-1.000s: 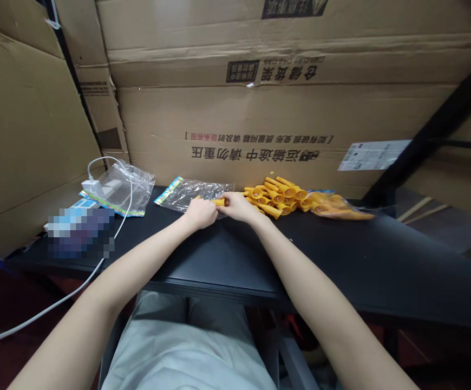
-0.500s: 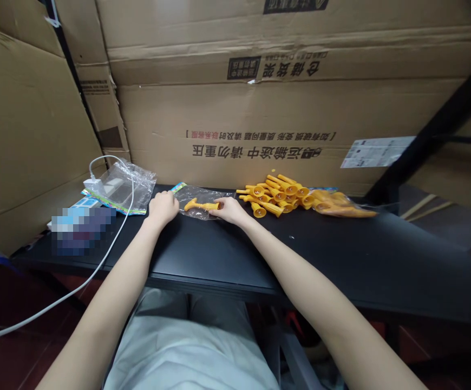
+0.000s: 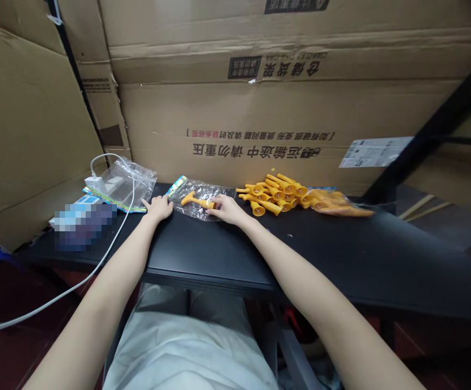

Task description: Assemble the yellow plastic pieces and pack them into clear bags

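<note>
My right hand [image 3: 228, 209] has its fingers closed around the right end of an orange plastic piece [image 3: 197, 201], which has a T-shaped end pointing left. Under that piece lies a clear plastic bag [image 3: 197, 214] with a colourful header strip at its upper left. On the black table, just left of this bag, rests my left hand [image 3: 159, 208], fingers spread and nothing in them. Beyond my right hand is a pile of orange funnel-ended pieces [image 3: 276, 196]. Farther right, a filled clear bag [image 3: 333, 202] holds more orange pieces.
Clear bags [image 3: 140, 187] lie at the left, near a white charger [image 3: 95, 184] whose cable [image 3: 116, 238] runs over the table's front edge. A pixelated item [image 3: 83, 226] sits beside them. Cardboard [image 3: 227, 114] stands behind the black table [image 3: 333, 254], with a black post [image 3: 422, 114] at right.
My left hand has let go of the bag's header end, its fingers now spread on the table. The orange piece's T-shaped end has turned and shows more plainly.
</note>
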Tool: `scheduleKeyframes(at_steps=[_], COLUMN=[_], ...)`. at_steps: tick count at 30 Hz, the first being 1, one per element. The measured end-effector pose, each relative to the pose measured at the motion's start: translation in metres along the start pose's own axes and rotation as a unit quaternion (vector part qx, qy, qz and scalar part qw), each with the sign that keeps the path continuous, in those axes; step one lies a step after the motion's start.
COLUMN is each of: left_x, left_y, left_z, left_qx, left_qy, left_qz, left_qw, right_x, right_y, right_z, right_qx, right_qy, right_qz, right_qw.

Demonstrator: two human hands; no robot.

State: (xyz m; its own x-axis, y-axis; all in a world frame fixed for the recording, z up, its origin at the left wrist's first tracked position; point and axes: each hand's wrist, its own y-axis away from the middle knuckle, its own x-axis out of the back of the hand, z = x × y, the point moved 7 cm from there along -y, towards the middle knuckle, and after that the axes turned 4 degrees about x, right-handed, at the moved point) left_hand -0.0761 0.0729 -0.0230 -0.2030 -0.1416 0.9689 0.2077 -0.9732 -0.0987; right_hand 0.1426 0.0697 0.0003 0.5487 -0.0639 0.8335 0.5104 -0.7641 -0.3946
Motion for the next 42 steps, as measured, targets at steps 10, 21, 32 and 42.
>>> scheduleKeyframes(at_steps=[10, 21, 32, 42], left_x=[0.005, 0.006, 0.008, 0.007], left_y=[0.006, 0.009, 0.002, -0.004], left_z=[0.023, 0.026, 0.019, 0.008], left_qx=[-0.098, -0.102, -0.055, -0.018], left_qy=[0.066, 0.062, 0.124, 0.138], left_qz=[-0.04, -0.025, -0.003, 0.024], left_qw=[0.992, 0.993, 0.991, 0.99], right_x=[0.004, -0.016, -0.014, -0.021], right_y=[0.0, 0.002, 0.003, 0.001], right_z=[0.004, 0.008, 0.003, 0.013], right_qx=[-0.066, -0.102, -0.084, -0.083], right_qy=[-0.024, -0.158, -0.149, -0.195], right_qz=[0.018, -0.019, -0.023, -0.021], right_qw=[0.997, 0.982, 0.985, 0.977])
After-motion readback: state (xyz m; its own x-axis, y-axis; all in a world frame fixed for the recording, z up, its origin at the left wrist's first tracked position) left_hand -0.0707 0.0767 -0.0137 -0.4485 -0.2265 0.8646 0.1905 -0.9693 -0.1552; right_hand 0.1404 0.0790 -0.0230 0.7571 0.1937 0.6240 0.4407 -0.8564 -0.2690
